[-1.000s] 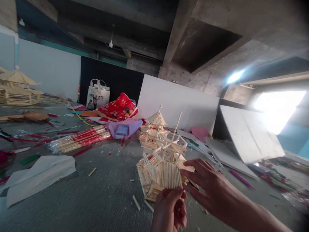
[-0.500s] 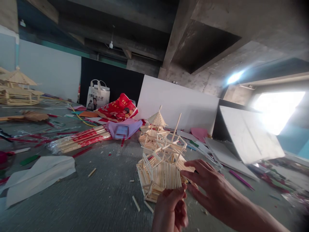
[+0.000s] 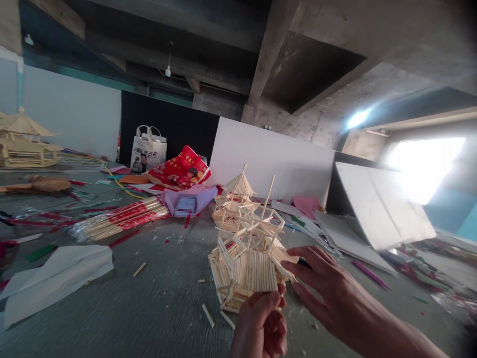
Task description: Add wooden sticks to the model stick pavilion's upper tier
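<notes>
A small pavilion model (image 3: pixel 255 271) built from thin wooden sticks stands on the grey surface in front of me, with railings and a slatted platform. My left hand (image 3: pixel 263 320) is at its near right corner, thumb and fingers pinched together; what lies between the fingertips is hidden. Fingers stretched and apart, my right hand (image 3: pixel 322 278) reaches in from the right, its fingertips at the model's right side. A small dark thing (image 3: pixel 304 262) shows by its fingers, too little to name. Behind stands a roofed stick pavilion (image 3: pixel 240 186), overlapping the nearer model in view.
Loose stick pieces (image 3: pixel 207 315) lie left of the model. A bundle of sticks (image 3: pixel 126 219) in plastic wrap, white paper (image 3: pixel 55 278), a red bag (image 3: pixel 179 169) and a tote bag (image 3: pixel 149 149) are leftward. A purple pen-like item (image 3: pixel 370 275) and leaning white boards (image 3: pixel 385 204) are at right.
The view has shifted slightly, so most things sit a little further left. Beside my right fingers a dark thing has come into sight. Both hands stay at the model in nearly the same pose.
</notes>
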`<state>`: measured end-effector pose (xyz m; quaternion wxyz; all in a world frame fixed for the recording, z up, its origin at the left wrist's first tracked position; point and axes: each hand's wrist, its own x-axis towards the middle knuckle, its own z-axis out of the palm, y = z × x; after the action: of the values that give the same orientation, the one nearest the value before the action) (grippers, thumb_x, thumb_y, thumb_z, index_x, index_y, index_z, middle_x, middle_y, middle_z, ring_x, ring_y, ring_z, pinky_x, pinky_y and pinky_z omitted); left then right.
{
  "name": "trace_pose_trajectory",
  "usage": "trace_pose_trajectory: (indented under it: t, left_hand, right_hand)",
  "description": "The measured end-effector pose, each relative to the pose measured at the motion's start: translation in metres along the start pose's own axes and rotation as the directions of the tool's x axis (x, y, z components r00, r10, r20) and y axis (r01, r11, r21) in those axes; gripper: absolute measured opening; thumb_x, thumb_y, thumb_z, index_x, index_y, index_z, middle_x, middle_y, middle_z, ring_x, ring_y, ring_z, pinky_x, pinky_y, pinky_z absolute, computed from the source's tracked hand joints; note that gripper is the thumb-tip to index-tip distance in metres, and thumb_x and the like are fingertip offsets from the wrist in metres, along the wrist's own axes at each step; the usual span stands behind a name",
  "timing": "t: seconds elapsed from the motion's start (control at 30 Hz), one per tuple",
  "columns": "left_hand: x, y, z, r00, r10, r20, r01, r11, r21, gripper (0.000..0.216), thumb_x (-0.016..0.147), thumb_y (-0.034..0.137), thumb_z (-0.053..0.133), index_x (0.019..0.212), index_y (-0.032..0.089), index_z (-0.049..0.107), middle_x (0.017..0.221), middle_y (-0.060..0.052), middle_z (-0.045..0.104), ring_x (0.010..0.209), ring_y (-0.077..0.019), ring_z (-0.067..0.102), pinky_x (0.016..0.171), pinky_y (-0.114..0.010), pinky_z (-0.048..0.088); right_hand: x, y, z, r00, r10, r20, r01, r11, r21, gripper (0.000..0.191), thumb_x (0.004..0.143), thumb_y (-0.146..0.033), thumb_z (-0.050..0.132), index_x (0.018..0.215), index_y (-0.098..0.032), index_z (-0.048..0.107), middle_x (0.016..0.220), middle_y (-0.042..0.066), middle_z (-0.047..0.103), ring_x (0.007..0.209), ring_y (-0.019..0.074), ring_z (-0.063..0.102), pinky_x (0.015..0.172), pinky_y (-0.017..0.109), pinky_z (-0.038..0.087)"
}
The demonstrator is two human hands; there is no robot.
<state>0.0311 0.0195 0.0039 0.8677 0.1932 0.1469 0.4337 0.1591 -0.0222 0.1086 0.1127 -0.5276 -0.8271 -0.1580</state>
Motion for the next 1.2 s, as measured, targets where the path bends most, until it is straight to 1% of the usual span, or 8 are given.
trace_pose_trajectory:
  t: [0.2, 0.3, 0.47, 0.57, 0.7, 1.0, 1.13, 1.2]
  left_hand:
    - [0.002, 0.001, 0.002, 0.999, 0.011, -0.036, -0.010, 1.000, 0.028, 0.017, 0.067, 0.022, 0.065, 0.076, 0.007, 0.066, 0.048, 0.004, 0.054, 0.031, -0.0016, 0.041, 0.026, -0.013, 0.030]
    - [0.004, 0.000, 0.007, 0.997, 0.029, -0.066, -0.028, 0.999, 0.017, 0.018, 0.065, 0.023, 0.068, 0.074, 0.007, 0.066, 0.048, 0.005, 0.053, 0.032, -0.0010, 0.041, 0.026, -0.012, 0.031]
    - [0.005, -0.005, 0.011, 0.996, 0.051, -0.079, -0.053, 0.998, -0.017, 0.029, 0.056, 0.027, 0.074, 0.075, 0.006, 0.068, 0.054, 0.004, 0.056, 0.032, -0.0009, 0.042, 0.024, -0.012, 0.030]
    - [0.005, -0.007, 0.011, 0.993, 0.078, -0.090, -0.080, 0.997, -0.024, 0.025, 0.055, 0.026, 0.075, 0.072, 0.008, 0.068, 0.055, 0.004, 0.058, 0.031, -0.0005, 0.042, 0.025, -0.012, 0.030]
    - [0.004, -0.007, 0.014, 0.991, 0.097, -0.095, -0.102, 0.993, -0.055, 0.026, 0.051, 0.027, 0.078, 0.068, 0.011, 0.068, 0.056, 0.003, 0.061, 0.031, -0.0014, 0.043, 0.025, -0.012, 0.030]
    - [0.005, -0.007, 0.020, 0.988, 0.087, -0.130, -0.091, 0.995, -0.027, 0.034, 0.044, 0.030, 0.081, 0.069, 0.010, 0.069, 0.049, 0.005, 0.057, 0.029, -0.0003, 0.040, 0.025, -0.012, 0.029]
    - [0.006, -0.008, 0.019, 0.990, 0.086, -0.108, -0.090, 0.995, -0.033, 0.037, 0.044, 0.031, 0.081, 0.071, 0.010, 0.069, 0.052, 0.005, 0.058, 0.031, -0.0006, 0.041, 0.025, -0.012, 0.029]
    - [0.004, -0.009, 0.014, 0.993, 0.056, -0.102, -0.060, 0.997, -0.042, 0.036, 0.043, 0.030, 0.081, 0.072, 0.011, 0.069, 0.052, 0.005, 0.057, 0.031, -0.0008, 0.041, 0.025, -0.012, 0.026]
  right_hand:
    - [-0.005, -0.009, 0.004, 0.999, -0.021, -0.044, 0.021, 1.000, -0.009, 0.043, 0.081, -0.009, 0.040, 0.119, -0.028, 0.045, 0.117, 0.004, 0.038, 0.103, 0.0163, 0.044, 0.082, 0.032, 0.046]
    - [-0.006, -0.009, 0.005, 0.999, -0.009, -0.037, 0.009, 1.000, 0.004, 0.040, 0.082, -0.010, 0.038, 0.118, -0.026, 0.046, 0.117, 0.005, 0.038, 0.103, 0.0167, 0.044, 0.083, 0.033, 0.045]
    - [-0.008, -0.006, 0.009, 0.997, -0.007, -0.074, 0.009, 1.000, 0.025, 0.041, 0.078, -0.007, 0.037, 0.113, -0.024, 0.051, 0.115, 0.007, 0.039, 0.102, 0.0192, 0.044, 0.082, 0.037, 0.045]
    - [-0.008, -0.006, 0.011, 0.997, 0.004, -0.076, 0.000, 0.999, 0.046, 0.042, 0.077, -0.005, 0.037, 0.111, -0.024, 0.053, 0.115, 0.007, 0.039, 0.103, 0.0204, 0.043, 0.083, 0.039, 0.044]
    - [-0.011, -0.006, 0.012, 0.997, -0.001, -0.077, 0.007, 0.997, 0.078, 0.045, 0.079, -0.005, 0.037, 0.117, -0.026, 0.049, 0.116, 0.007, 0.037, 0.106, 0.0198, 0.040, 0.085, 0.038, 0.043]
    - [-0.014, -0.001, 0.013, 0.994, -0.004, -0.109, 0.012, 0.997, 0.076, 0.048, 0.078, -0.006, 0.039, 0.120, -0.027, 0.046, 0.117, 0.006, 0.038, 0.105, 0.0198, 0.041, 0.084, 0.037, 0.043]
    - [-0.019, 0.000, 0.007, 0.994, -0.016, -0.108, 0.018, 1.000, 0.020, 0.044, 0.080, -0.009, 0.039, 0.122, -0.024, 0.045, 0.118, 0.008, 0.038, 0.106, 0.0206, 0.042, 0.084, 0.036, 0.044]
    - [-0.026, 0.000, 0.002, 0.991, -0.027, -0.128, 0.023, 0.999, -0.030, 0.043, 0.081, -0.011, 0.040, 0.122, -0.022, 0.044, 0.118, 0.009, 0.039, 0.106, 0.0224, 0.042, 0.084, 0.037, 0.045]
